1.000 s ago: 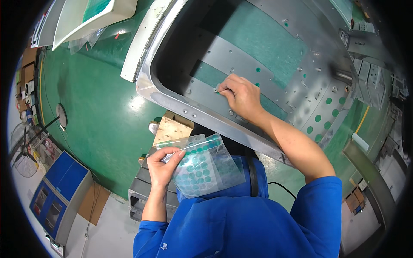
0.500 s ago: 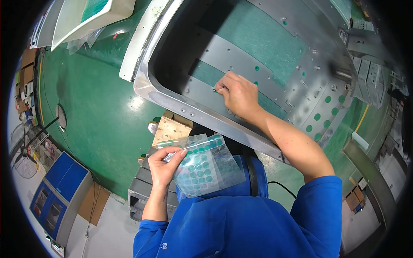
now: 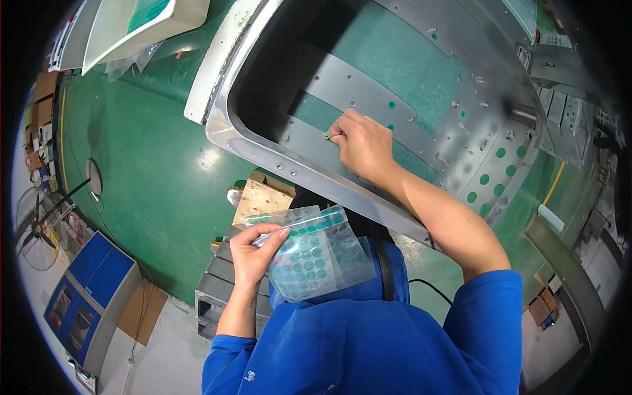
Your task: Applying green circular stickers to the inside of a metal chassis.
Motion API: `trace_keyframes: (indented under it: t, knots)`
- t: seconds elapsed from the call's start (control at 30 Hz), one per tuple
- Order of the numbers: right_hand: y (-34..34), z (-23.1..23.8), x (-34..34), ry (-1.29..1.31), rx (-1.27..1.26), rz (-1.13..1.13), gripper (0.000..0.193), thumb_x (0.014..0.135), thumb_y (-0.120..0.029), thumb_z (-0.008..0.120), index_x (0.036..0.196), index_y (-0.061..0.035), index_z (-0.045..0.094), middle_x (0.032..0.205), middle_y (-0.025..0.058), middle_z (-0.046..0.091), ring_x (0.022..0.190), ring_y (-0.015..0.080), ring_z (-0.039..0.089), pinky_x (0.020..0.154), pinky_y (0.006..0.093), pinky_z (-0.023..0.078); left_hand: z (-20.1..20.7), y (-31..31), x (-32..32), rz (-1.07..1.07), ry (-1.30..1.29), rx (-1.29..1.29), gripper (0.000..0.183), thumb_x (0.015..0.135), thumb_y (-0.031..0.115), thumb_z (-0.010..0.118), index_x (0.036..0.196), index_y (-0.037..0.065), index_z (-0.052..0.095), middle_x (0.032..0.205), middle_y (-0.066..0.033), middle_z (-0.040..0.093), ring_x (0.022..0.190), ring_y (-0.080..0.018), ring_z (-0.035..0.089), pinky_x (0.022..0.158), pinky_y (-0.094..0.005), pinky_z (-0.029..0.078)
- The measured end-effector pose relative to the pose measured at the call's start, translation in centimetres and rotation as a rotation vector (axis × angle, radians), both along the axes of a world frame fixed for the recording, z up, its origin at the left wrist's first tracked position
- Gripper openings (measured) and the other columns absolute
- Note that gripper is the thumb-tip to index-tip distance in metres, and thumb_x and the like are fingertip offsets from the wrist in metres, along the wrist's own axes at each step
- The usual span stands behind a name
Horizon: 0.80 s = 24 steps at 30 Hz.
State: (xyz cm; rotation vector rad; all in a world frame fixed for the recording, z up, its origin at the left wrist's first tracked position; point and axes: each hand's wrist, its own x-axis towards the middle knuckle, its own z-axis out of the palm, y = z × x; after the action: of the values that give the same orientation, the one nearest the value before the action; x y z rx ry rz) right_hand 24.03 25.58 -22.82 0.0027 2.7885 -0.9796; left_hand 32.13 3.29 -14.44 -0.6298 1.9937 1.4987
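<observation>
My left hand (image 3: 253,258) pinches the edge of clear sheets of round green stickers (image 3: 306,253) over my lap, thumb on top. My right hand (image 3: 362,145) reaches inside a large grey metal housing (image 3: 316,179). Its thumb and fingertips are pressed together beside a small stud on the inner strip near the front wall; whatever they hold is hidden. Two small green dots (image 3: 392,105) mark the metal just beyond that hand. Larger green round stickers (image 3: 485,179) dot the housing's right-hand panel.
A wooden block (image 3: 266,196) stands under the housing's near edge, beside grey metal profiles (image 3: 220,280). A white bin (image 3: 135,33) is at the far left. Left of me are a fan (image 3: 39,234) and a blue cabinet (image 3: 92,296). A black cable (image 3: 431,283) runs by my right side.
</observation>
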Motion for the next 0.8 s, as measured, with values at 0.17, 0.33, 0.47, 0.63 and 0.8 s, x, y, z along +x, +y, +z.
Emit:
trace_keyframes:
  t: [0.17, 0.33, 0.47, 0.63, 0.8]
  knots:
    - [0.01, 0.05, -0.03, -0.031, -0.001, -0.008, 0.004, 0.071, -0.011, 0.058, 0.068, -0.0110, 0.061, 0.076, 0.0022, 0.057, 0.072, 0.0232, 0.057, 0.060, 0.0363, 0.045, 0.06, 0.45, 0.02, 0.021, -0.007, 0.000, 0.012, 0.068, 0.006, 0.071, 0.075, -0.002, 0.064, 0.070, -0.0036, 0.062, 0.065, -0.0086, 0.054, 0.062, -0.0205, 0.043]
    - [0.10, 0.10, 0.12, -0.024, -0.024, -0.016, 0.004, 0.071, -0.011, 0.058, 0.069, -0.0114, 0.061, 0.076, 0.0023, 0.057, 0.073, 0.0229, 0.057, 0.061, 0.0360, 0.045, -0.14, 0.20, 0.33, -0.004, 0.012, -0.021, 0.011, 0.070, 0.006, 0.071, 0.077, -0.001, 0.065, 0.072, -0.0030, 0.063, 0.066, -0.0072, 0.055, 0.062, -0.0200, 0.043]
    - [0.11, 0.14, 0.16, -0.026, -0.031, -0.015, 0.003, 0.071, -0.011, 0.058, 0.070, -0.0115, 0.061, 0.076, 0.0022, 0.057, 0.073, 0.0226, 0.057, 0.061, 0.0358, 0.044, -0.43, -0.06, 0.43, 0.023, -0.004, -0.010, 0.012, 0.070, 0.007, 0.071, 0.076, -0.001, 0.065, 0.071, -0.0029, 0.063, 0.066, -0.0072, 0.055, 0.061, -0.0201, 0.043]
    - [0.14, 0.01, 0.24, -0.010, -0.020, -0.013, 0.002, 0.070, -0.010, 0.059, 0.070, -0.0117, 0.061, 0.075, 0.0020, 0.056, 0.071, 0.0225, 0.056, 0.060, 0.0354, 0.044, -0.43, 0.06, 0.30, 0.016, -0.008, -0.021, 0.012, 0.070, 0.007, 0.071, 0.076, 0.000, 0.066, 0.070, -0.0024, 0.062, 0.065, -0.0071, 0.055, 0.061, -0.0200, 0.043]
    - [0.09, -0.03, 0.31, 0.020, -0.026, -0.014, 0.002, 0.070, -0.010, 0.059, 0.071, -0.0118, 0.060, 0.074, 0.0019, 0.055, 0.071, 0.0225, 0.056, 0.059, 0.0350, 0.043, -0.51, 0.01, 0.17, 0.017, -0.002, -0.008, 0.012, 0.070, 0.008, 0.071, 0.076, 0.000, 0.066, 0.071, -0.0023, 0.062, 0.066, -0.0070, 0.055, 0.061, -0.0200, 0.043]
